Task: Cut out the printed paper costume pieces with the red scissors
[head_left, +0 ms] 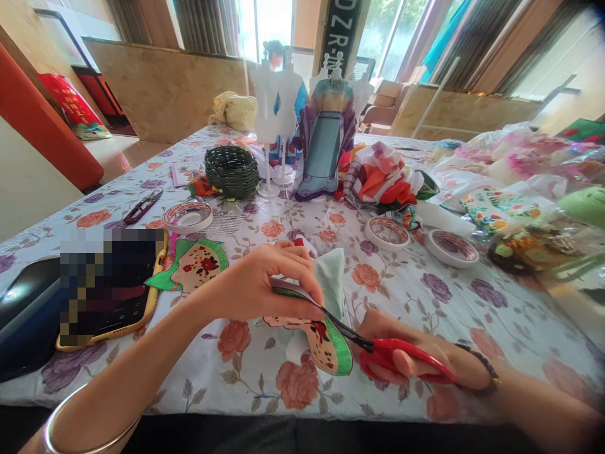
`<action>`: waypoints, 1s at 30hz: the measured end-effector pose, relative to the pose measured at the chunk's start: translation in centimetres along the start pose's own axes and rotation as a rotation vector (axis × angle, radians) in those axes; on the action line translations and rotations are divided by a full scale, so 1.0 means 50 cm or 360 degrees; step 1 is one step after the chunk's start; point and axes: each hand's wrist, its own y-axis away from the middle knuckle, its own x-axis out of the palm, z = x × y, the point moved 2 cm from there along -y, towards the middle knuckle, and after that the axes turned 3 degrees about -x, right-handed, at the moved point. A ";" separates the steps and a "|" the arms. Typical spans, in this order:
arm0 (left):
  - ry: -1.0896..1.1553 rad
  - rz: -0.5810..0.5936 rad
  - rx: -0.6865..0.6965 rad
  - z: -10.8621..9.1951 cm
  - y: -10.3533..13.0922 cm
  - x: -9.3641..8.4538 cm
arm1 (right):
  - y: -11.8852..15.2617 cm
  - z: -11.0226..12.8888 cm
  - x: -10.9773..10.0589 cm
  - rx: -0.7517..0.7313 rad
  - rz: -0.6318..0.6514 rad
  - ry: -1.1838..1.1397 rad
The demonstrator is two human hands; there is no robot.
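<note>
Head view: the left hand [283,277] pinches a green-edged cloth piece [338,350] between thumb and fingers, its printed lower end hanging loose just above or on the flowered tablecloth [397,284] near the front edge. The right hand [390,328] is wrapped around the red handles of the scissors [378,347], whose dark blades point at the left thumb and lie along the green edge. Whether the blades bite into the cloth cannot be told, since the fingers hide the tips. For clean cutting, short snips that follow the green border would serve best, with the left hand turning the piece while the scissors hold their angle. The left thumb sits very near the tips, so a grip farther back would be safer. The pale green cloth [333,277] just behind the fingers should stay clear of the blades, and the loose end is best kept flat, not folded under.
</note>
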 end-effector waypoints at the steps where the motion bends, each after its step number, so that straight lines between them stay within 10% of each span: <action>1: -0.0008 -0.0002 0.0004 0.000 0.000 0.000 | -0.001 -0.002 0.000 -0.0008 0.0009 0.0001; 22: 0.0029 0.0067 -0.0075 -0.002 -0.002 0.000 | -0.023 -0.019 -0.024 -0.0095 0.0342 -0.0022; 30: -0.0024 0.0094 -0.0081 -0.008 -0.003 0.008 | -0.011 -0.001 -0.014 -0.0075 0.0184 0.0122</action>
